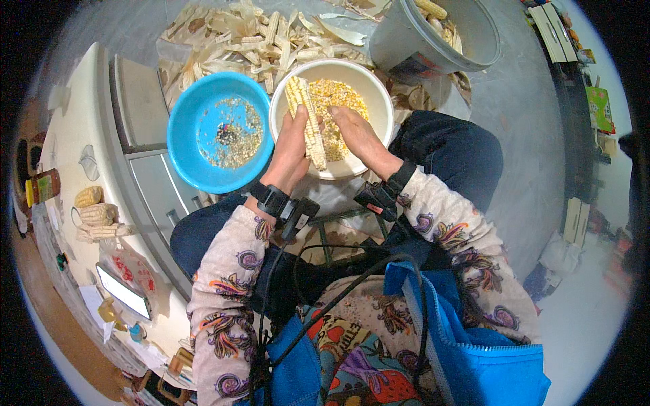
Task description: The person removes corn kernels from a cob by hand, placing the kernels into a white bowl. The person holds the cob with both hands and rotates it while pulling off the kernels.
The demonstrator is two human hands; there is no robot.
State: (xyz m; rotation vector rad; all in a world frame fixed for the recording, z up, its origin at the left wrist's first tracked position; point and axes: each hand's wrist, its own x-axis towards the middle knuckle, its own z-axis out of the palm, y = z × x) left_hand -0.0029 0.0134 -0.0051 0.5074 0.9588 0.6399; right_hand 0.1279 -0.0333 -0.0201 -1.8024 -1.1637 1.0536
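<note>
My left hand (290, 147) is wrapped round a corn cob (312, 132), which stands nearly upright over a white bowl (385, 101). Pale yellow kernels remain on the cob's upper part, while its lower side looks largely bare. Loose yellow and whitish kernels (338, 93) lie in the bowl. Over the bowl's right side, close to the cob, is my right hand (362, 141); its thumb side faces the cob and its other fingers are mostly hidden beneath the hand. Black bands with small devices circle both wrists.
A blue basin (177, 132) with small pale bits stands left of the bowl. Husks and cobs (271, 40) are heaped behind. A grey bucket (413, 44) holding corn stands back right. Several cobs (98, 215) and a phone (123, 291) lie on the left counter. Black cables (352, 298) cross my lap.
</note>
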